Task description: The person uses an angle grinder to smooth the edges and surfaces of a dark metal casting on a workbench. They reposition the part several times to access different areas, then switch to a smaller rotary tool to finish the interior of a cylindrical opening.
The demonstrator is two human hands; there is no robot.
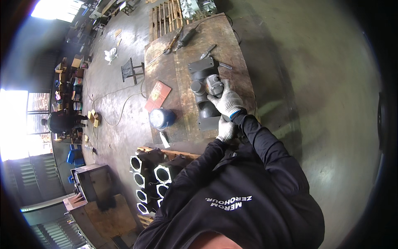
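Observation:
A dark grey metal casting (209,109) with flat end flanges and a round stub lies on the wooden worktable (182,74). Over its right side is an angle grinder (214,84) with a grey metal head. My right hand (230,103), in a white knit glove, is closed round the grinder just behind that head. My left hand (226,130), gloved too, is closed nearer my body, in line with the tool; the grinder's rear part is hidden by my hands and right sleeve. The disc's contact with the casting cannot be made out.
On the table are a blue tub (162,118), a reddish sheet (158,96), a white tube (164,140) and a dark power tool (186,39) with a cord. Flanged castings (162,174) are stacked at left. A person (62,122) stands far left; hoses cross the floor.

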